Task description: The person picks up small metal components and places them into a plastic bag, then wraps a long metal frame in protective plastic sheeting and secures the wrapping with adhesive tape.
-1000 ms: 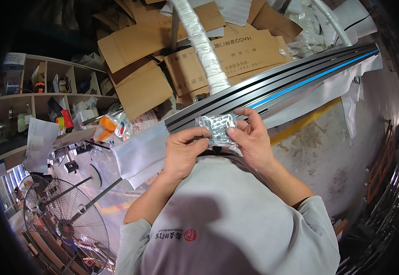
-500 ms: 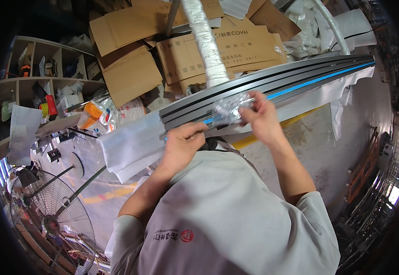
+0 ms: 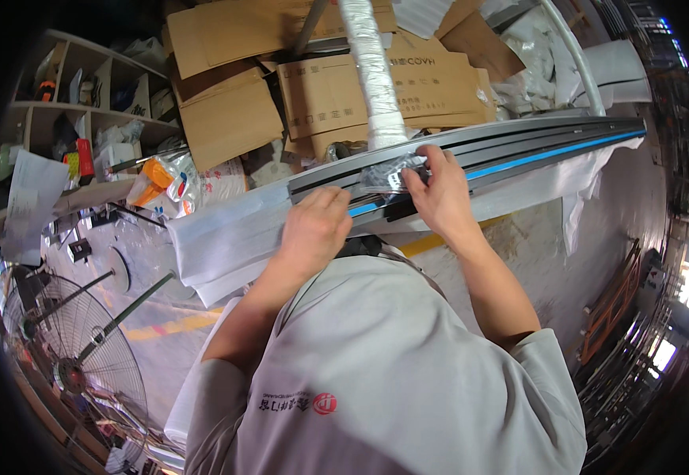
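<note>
A long grey metal profile (image 3: 519, 144) with dark grooves and a blue strip (image 3: 554, 152) stretches across in front of me. My right hand (image 3: 446, 194) pinches a small clear plastic bag (image 3: 388, 176) between thumb and fingers. Dark and silvery contents show inside the bag, too small to name. It rests on or just over the profile's grooves. At the profile's left end, my left hand (image 3: 315, 226) has its fingers bent together against the edge; whatever they grip is hidden. White foam wrap (image 3: 218, 253) lies under the profile.
Flattened cardboard (image 3: 230, 119) and a white-wrapped post (image 3: 374, 87) stand beyond the profile. On the left are a compartment shelf (image 3: 83, 115), an orange item in clear plastic (image 3: 154, 178) and a large caged fan (image 3: 75, 348). Metal frames (image 3: 610, 301) lean at right.
My right hand has brought the plastic bag lower, down against the profile, and the bag is steadier. My left hand's fingers have drawn back a little to the left. The view has shifted slightly.
</note>
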`<act>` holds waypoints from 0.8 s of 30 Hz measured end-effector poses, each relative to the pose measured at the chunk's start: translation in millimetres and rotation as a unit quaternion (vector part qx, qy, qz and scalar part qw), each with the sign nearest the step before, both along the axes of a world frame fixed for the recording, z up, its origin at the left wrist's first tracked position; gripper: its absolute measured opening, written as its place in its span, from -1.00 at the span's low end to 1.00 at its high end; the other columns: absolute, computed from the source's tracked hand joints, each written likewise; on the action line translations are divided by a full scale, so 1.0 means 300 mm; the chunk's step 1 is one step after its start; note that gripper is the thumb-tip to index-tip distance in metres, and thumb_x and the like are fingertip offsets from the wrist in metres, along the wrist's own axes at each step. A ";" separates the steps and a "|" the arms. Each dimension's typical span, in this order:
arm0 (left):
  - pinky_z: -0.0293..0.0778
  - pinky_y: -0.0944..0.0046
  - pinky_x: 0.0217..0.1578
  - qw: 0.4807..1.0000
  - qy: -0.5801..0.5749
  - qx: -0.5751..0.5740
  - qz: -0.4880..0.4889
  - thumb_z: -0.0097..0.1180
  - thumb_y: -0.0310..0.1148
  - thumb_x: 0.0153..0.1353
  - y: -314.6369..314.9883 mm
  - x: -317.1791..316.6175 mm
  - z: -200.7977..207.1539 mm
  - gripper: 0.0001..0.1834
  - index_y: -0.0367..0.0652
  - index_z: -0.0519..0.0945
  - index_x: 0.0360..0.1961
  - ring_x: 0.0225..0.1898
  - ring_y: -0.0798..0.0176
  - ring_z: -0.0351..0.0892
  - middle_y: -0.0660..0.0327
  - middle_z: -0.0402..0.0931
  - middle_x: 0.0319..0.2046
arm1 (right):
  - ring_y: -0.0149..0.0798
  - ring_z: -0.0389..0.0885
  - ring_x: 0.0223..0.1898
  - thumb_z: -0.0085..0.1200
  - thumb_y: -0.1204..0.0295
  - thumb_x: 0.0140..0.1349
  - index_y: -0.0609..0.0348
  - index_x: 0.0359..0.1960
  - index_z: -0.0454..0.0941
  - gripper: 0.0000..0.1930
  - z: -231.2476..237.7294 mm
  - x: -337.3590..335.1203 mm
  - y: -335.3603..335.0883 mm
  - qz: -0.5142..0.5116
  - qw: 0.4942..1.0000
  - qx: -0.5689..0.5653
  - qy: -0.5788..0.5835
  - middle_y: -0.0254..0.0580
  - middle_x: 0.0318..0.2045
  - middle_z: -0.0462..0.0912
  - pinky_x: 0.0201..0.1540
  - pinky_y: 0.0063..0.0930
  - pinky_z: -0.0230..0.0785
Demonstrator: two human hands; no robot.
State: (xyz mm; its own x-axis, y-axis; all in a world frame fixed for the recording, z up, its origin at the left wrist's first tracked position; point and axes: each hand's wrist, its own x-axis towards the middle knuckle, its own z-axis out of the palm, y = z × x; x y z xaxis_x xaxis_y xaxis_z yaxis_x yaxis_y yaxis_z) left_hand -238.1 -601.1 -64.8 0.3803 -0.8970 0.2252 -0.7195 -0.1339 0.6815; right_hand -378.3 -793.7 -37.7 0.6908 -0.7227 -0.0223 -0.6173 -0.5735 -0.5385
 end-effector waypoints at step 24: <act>0.55 -0.01 -0.18 0.973 0.103 0.128 0.164 0.18 -0.45 0.21 0.314 0.077 -0.052 -0.74 -0.33 0.63 -0.09 -0.18 -0.20 0.62 -0.12 0.63 -0.20 | -0.42 0.59 -0.58 0.19 0.61 0.29 0.35 -0.22 0.60 -0.92 -0.033 0.175 0.201 -0.076 0.847 0.516 -0.103 -0.24 -0.49 0.63 -0.58 -0.59 0.42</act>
State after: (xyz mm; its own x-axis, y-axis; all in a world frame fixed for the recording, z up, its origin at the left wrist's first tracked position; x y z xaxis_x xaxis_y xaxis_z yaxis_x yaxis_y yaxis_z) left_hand -215.0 -506.9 -80.4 0.6683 -0.7368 -0.1019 -0.4610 -0.5178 0.7207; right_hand -325.7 -733.3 -47.5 0.6573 -0.4734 -0.5864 -0.4731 0.3465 -0.8100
